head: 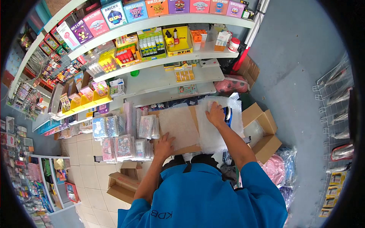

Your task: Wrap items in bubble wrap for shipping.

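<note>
My left hand lies with its fingers spread on the near left edge of a thin translucent wrapping sheet, which rests on a brown cardboard panel. Stacks of plastic-wrapped notebooks stand just left of it. On the right, my right hand reaches onto a stack of bubble-wrap sheets. Its fingertips touch the far part of the stack; whether they grip anything is hidden. Close beside that hand is a blue, black and white object, perhaps a tape dispenser, partly covered by my forearm.
Shelves with boxed brick toys and glue sticks rise beyond the work surface. An opened carton stands at the right, above plastic-bagged goods. Another carton sits on the tiled floor at the left. A wire rack lines the far right.
</note>
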`<state>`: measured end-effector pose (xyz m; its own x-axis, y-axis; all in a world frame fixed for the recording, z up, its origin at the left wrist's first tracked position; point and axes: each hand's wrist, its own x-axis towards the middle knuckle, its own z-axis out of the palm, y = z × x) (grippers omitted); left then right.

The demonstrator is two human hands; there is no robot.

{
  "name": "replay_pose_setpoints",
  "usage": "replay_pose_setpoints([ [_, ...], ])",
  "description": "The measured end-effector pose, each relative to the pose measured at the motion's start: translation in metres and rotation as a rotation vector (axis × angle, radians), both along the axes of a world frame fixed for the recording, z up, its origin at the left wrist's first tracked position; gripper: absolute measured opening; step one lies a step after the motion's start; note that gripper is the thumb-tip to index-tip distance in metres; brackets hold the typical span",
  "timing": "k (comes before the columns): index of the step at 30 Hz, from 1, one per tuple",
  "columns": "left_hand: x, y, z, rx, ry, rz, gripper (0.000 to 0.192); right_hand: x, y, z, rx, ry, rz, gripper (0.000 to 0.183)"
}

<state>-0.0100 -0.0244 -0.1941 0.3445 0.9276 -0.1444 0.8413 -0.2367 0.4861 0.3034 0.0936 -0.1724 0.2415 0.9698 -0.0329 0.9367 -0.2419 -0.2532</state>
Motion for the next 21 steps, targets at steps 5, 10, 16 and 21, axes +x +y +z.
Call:
replay_pose_setpoints([
  [5, 0.016, -0.006, -0.015, -0.03, 0.061, 0.041, 0.056, 0.007, 0.005, -0.013, -0.025, -0.031, -0.005, 0.067],
  [10, 0.026, -0.012, -0.014, -0.085, 0.055, -0.016, 0.057, 0.002, -0.002, 0.015, 0.023, -0.027, 0.001, 0.066],
  [16, 0.024, -0.011, -0.023, -0.069, 0.016, -0.027, 0.06, 0.018, -0.009, 0.016, -0.358, 1.458, -0.108, 0.047],
  [21, 0.024, -0.011, -0.021, -0.086, 0.038, -0.041, 0.058, 0.002, -0.027, 0.016, -0.456, 1.748, -0.096, 0.035],
])
